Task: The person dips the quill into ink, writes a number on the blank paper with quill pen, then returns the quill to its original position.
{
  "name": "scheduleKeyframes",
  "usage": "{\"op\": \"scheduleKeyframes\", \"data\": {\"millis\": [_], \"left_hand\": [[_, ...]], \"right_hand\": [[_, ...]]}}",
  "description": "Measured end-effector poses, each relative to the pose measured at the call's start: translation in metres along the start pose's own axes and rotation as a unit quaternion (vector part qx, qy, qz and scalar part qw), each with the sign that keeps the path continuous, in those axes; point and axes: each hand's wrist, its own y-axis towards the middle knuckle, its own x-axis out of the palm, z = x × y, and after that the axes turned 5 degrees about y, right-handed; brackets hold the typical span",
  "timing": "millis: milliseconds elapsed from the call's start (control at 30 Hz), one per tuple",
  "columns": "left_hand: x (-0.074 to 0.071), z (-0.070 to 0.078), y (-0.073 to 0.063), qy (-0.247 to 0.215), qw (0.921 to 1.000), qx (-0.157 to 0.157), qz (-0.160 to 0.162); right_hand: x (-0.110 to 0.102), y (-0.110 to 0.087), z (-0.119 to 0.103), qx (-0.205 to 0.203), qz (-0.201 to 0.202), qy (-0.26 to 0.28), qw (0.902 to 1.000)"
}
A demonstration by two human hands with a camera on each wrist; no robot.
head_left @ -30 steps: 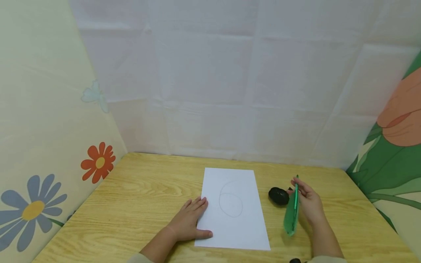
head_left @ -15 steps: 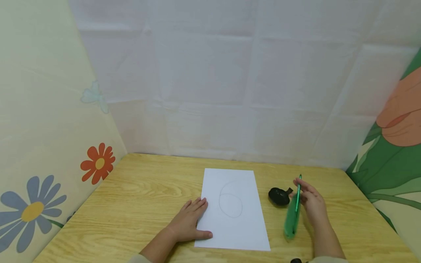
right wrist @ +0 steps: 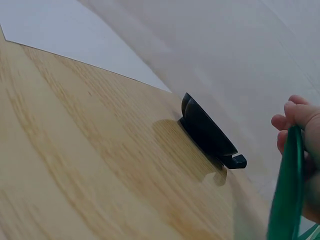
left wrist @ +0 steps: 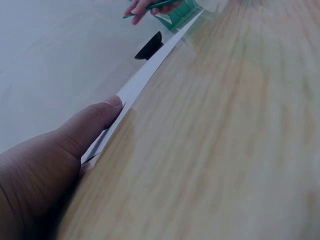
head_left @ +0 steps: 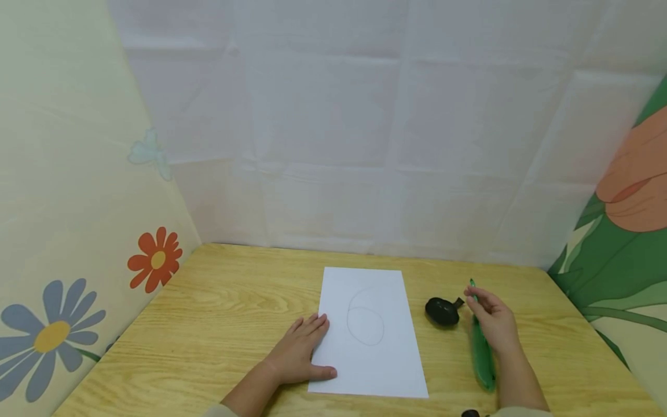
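My left hand lies on the left edge of a white sheet of paper, fingers spread and thumb near the lower left corner. A faint line drawing, a loop with an arc above it, shows on the sheet. In the left wrist view, my left thumb rests along the paper's edge. To the right of the sheet, my right hand pinches a leaf-shaped green pen near its thin tip, which points away. Its broad green part hangs toward me in the right wrist view.
A black oval thing with a short stub sits between the paper and my right hand. A small dark object shows at the bottom edge. Behind the wooden table hangs a white cloth, with flowered cloths at both sides.
The green pen's broad end has swung to the right and now lies alongside my right hand, which has turned slightly. My left hand and the paper have stayed in place.
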Motion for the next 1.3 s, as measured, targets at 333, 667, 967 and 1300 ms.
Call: {"op": "scheduleKeyframes", "data": {"millis": [333,667,967,1300], "left_hand": [[-0.002,0.001,-0.001,-0.005,1.0,0.006,0.005],[-0.002,0.002,-0.001,-0.002,1.0,0.006,0.005],[-0.002,0.002,-0.001,-0.007,1.0,0.006,0.003],[-0.001,0.001,0.0,-0.007,1.0,0.005,-0.002]], "right_hand": [[-0.002,0.001,0.002,-0.01,-0.03,-0.056,0.9979],[-0.001,0.003,0.008,0.008,-0.046,-0.133,0.99],[-0.002,0.001,0.008,-0.018,-0.028,-0.268,0.9628],[-0.003,0.003,0.014,0.002,-0.052,-0.307,0.9503]]}}
